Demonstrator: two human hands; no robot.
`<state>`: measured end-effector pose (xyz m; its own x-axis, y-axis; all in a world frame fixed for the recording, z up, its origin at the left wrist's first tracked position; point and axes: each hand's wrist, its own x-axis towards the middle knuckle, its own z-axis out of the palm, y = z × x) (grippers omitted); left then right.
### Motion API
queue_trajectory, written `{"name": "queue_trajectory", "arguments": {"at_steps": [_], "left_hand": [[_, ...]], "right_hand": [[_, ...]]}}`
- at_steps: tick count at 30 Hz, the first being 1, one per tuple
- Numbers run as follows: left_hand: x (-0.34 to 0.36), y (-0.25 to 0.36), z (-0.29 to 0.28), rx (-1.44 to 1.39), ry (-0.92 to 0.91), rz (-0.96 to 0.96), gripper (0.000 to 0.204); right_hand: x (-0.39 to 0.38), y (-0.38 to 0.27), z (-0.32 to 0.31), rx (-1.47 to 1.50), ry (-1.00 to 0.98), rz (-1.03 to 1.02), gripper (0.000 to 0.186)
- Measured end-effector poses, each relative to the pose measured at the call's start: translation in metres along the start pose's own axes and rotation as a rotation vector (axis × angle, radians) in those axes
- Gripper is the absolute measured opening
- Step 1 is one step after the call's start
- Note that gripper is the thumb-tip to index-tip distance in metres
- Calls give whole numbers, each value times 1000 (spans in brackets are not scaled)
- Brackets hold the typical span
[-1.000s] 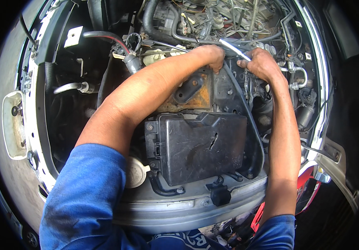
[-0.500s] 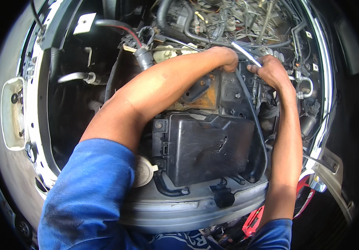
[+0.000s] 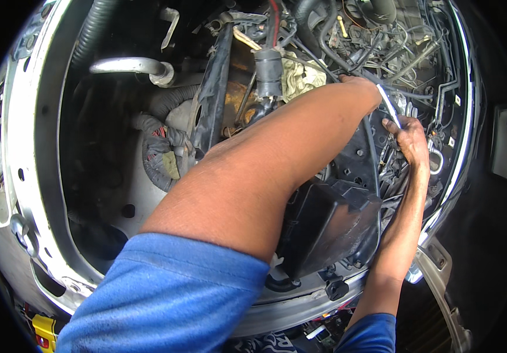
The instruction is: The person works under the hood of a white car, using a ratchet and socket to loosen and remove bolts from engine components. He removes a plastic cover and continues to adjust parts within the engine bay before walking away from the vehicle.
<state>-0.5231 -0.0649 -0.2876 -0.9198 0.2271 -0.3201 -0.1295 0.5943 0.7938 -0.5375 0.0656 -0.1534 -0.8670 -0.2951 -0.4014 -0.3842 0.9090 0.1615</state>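
Silver rod (image 3: 388,105) over the engine bay (image 3: 38,147)
The right hand (image 3: 412,141) clamps its lower end; the left hand (image 3: 364,91) is just beside its upper end, grip hidden, I cannot tell its state

the rod (image 3: 388,104) is shiny metal, the box (image 3: 337,226) smooth plastic

I am wearing a blue short-sleeved shirt (image 3: 147,300); the left sleeve (image 3: 206,288) is showing a wide hem (image 3: 183,254), the dark front is bearing white print (image 3: 280,342).
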Motion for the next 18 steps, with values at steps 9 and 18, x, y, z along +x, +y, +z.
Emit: {"name": "queue_trajectory", "arguments": {"at_steps": [9, 18], "left_hand": [[-6, -4, 4, -106, 152, -67, 41], [6, -8, -3, 166, -31, 133, 39]], "right_hand": [[-10, -2, -1, -220, 94, -67, 48], [-90, 22, -16, 95, 312, 136, 35]]}}
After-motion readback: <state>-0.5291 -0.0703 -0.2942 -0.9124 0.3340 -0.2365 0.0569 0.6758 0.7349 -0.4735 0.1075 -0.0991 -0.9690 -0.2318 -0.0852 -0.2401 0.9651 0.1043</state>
